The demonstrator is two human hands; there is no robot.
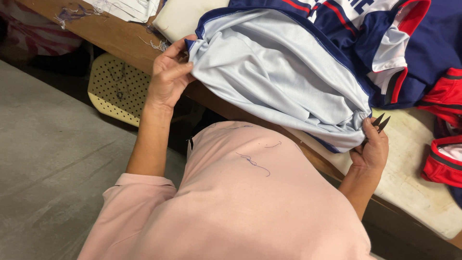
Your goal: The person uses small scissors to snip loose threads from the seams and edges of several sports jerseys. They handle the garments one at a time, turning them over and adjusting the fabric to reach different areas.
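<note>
The pale blue jersey lies stretched over the table edge, its long axis running from 10 o'clock to 4 o'clock between both hands. The left hand pinches the hem corner at 10 o'clock. The right hand bunches the fabric at 4 o'clock and also holds small dark snips, blades pointing toward 1 o'clock.

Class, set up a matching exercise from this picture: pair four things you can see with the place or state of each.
1. left hand
2. right hand
3. thread snips
4. perforated yellow basket

a. below the table edge
b. pinching the jersey's blue-trimmed corner
c. dark tips poking out above the fingers
d. bunching the pale jersey fabric while holding a tool

Pairs: 1-b, 2-d, 3-c, 4-a
</note>
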